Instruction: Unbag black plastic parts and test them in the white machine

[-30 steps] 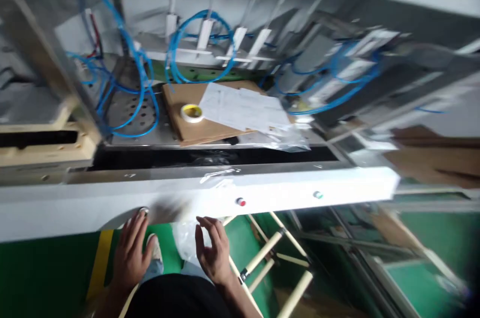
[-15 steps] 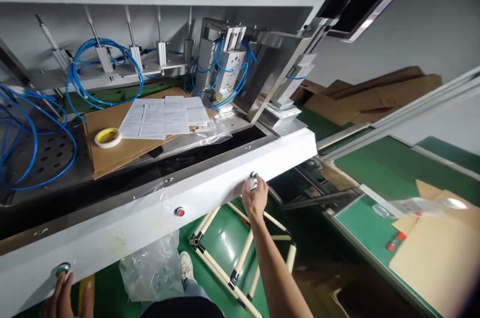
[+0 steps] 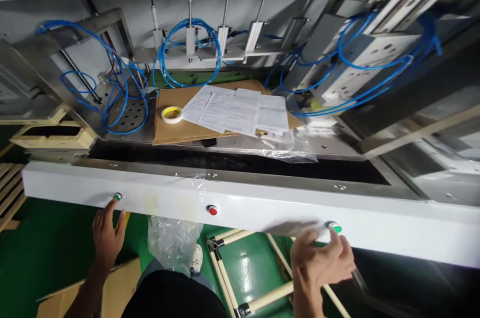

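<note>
A long white machine panel runs across the view with push buttons on its front. The index fingertip of my left hand rests on the left green button, its thumb held apart. Just below the right green button is my right hand, thumb and index finger spread and the other fingers bent. The right index fingertip is close to that button; whether it touches I cannot tell. Neither hand holds anything. Between them sits a red button.
Behind the panel lie cardboard, printed sheets and a tape roll. Blue air hoses loop around metal cylinders. Below are a clear plastic bag and a pipe frame.
My view has swung left, bringing the whole left hand and the panel's left end into sight. The right hand's fingers have moved slightly off the right green button, which shows more fully.
</note>
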